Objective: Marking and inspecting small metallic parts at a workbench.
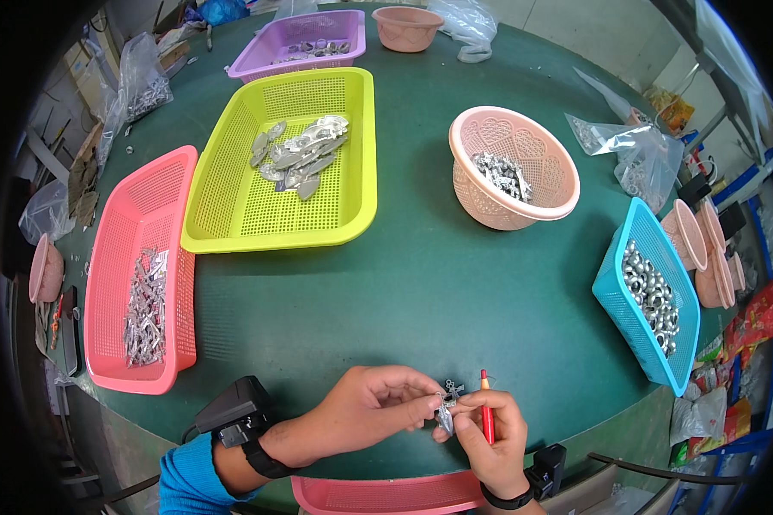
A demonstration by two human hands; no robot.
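Note:
Near the table's front edge, my left hand (365, 415) is closed, its thumb and forefinger pinching a small shiny silver metal piece (444, 417). My right hand (495, 444) meets it from the other side, fingertips at the same piece. A red pencil-like stick (488, 419) stands upright in the right hand's grip, its narrow red end pointing up above a pale band. Just beyond the fingertips lie a few small silver metal parts (453, 388). My fingers hide part of the metal piece, so its exact kind is unclear.
Metal parts fill a pink basket (185, 343), a yellow-green basket (365, 163), a round peach basket (567, 172) and a blue basket (610, 292). Farther back are a purple basket (358, 30) and a peach bowl (404, 33). Another pink basket (386, 498) sits below the table edge.

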